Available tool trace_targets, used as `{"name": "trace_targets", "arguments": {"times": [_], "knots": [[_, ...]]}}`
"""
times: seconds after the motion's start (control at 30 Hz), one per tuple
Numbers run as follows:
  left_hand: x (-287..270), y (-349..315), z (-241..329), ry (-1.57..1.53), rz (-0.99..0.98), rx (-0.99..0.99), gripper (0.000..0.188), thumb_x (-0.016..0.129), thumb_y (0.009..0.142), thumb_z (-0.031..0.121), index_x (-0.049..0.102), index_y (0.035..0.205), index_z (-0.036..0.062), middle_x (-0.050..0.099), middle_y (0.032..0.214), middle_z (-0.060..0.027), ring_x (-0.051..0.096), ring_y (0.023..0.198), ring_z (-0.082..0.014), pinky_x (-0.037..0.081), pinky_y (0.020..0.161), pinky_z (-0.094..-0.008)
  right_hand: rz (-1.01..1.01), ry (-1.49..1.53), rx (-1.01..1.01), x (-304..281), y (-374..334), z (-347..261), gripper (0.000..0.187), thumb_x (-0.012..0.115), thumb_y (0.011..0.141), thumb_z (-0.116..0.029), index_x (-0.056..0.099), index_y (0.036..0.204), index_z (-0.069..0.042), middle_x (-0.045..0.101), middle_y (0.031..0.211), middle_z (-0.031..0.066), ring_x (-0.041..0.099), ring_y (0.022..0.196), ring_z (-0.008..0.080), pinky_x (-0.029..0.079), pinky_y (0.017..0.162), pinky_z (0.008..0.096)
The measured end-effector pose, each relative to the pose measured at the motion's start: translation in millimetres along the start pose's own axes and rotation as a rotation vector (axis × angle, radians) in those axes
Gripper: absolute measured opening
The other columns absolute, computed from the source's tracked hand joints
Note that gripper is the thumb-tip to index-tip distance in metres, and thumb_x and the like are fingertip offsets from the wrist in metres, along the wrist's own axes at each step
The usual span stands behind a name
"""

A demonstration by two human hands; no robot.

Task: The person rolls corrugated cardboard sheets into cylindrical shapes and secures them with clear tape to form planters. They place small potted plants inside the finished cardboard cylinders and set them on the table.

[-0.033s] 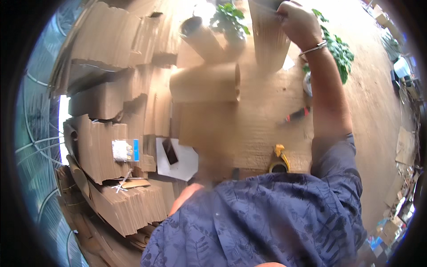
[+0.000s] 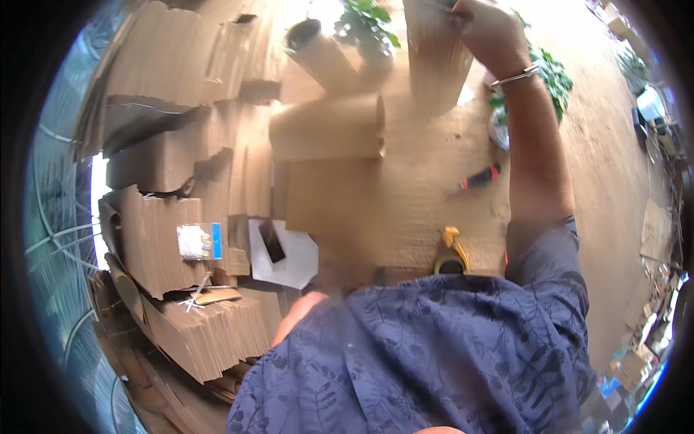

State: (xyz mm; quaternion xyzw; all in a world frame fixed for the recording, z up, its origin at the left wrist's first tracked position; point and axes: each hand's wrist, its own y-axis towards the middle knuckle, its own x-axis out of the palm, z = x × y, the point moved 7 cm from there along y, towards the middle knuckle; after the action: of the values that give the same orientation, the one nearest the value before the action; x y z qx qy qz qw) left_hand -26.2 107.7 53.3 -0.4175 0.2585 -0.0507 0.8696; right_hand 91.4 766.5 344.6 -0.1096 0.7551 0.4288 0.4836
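My right hand point(image 2: 495, 37), with a bracelet at the wrist, reaches far ahead to the top of a tall brown cardboard tube point(image 2: 438, 61). Its fingers are closed at the tube's rim, where a thin dark thing partly shows; I cannot make out what they grip. Of my left side only a patch of bare skin appears beside the shirt, so the left hand's fingers are hidden. A curled cardboard sheet point(image 2: 325, 130) lies in the middle. Closer to me are a yellow tape dispenser point(image 2: 452, 253) and a black-and-red handled tool point(image 2: 478, 178).
Stacked cardboard sheets point(image 2: 163, 58) fill the left side, with a small clear packet point(image 2: 199, 241) on one stack. A white board point(image 2: 298, 257) lies nearby. Beyond stand a shorter cardboard tube point(image 2: 322, 58) and potted plants point(image 2: 365, 25). A blurred smudge covers part of the centre.
The whole view has shifted slightly, with most things moving a little left and up. My right hand has moved slightly right against the tall tube, its fingers still closed.
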Motion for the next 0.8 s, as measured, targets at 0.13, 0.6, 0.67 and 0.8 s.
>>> {"name": "trace_targets", "arguments": {"times": [0.13,0.6,0.67,0.8], "knots": [[-6,15,4,0.126,0.045,0.051,0.040,0.064,0.093,0.028,0.066,0.125,0.0044,0.068,0.120,-0.0161,0.064,0.112,-0.0325,0.049,0.099,-0.0395,0.177,0.404,-0.434,-77,-52,22,0.012,0.068,0.088,-0.004,0.072,0.098,0.000,0.073,0.091,0.0074,0.066,0.079,0.0174,0.055,0.071,0.0310],[-53,102,34,0.121,-0.103,0.040,0.043,0.068,0.088,0.031,0.068,0.123,0.0053,0.068,0.122,-0.0164,0.063,0.116,-0.0299,0.048,0.103,-0.0362,0.163,-0.053,0.321,-304,-258,34,0.021,0.082,0.083,-0.016,0.073,0.094,-0.001,0.069,0.085,0.0002,0.060,0.077,0.0082,0.049,0.070,0.0222],[-59,114,40,0.118,-0.122,0.077,0.042,0.069,0.088,0.031,0.069,0.121,0.0053,0.068,0.121,-0.0158,0.063,0.115,-0.0284,0.048,0.103,-0.0353,0.206,-0.203,0.342,-329,-283,22,0.022,0.082,0.084,-0.018,0.073,0.094,-0.001,0.070,0.085,0.0011,0.061,0.076,0.0094,0.049,0.070,0.0233],[-66,91,83,-0.126,-0.161,-0.106,0.038,0.057,0.097,0.028,0.066,0.122,0.0018,0.066,0.124,-0.0134,0.061,0.115,-0.0247,0.047,0.102,-0.0352,0.295,-0.364,0.463,-367,-332,30,0.025,0.082,0.082,-0.026,0.071,0.091,-0.006,0.069,0.084,0.0050,0.065,0.074,0.0178,0.052,0.068,0.0309]]}}
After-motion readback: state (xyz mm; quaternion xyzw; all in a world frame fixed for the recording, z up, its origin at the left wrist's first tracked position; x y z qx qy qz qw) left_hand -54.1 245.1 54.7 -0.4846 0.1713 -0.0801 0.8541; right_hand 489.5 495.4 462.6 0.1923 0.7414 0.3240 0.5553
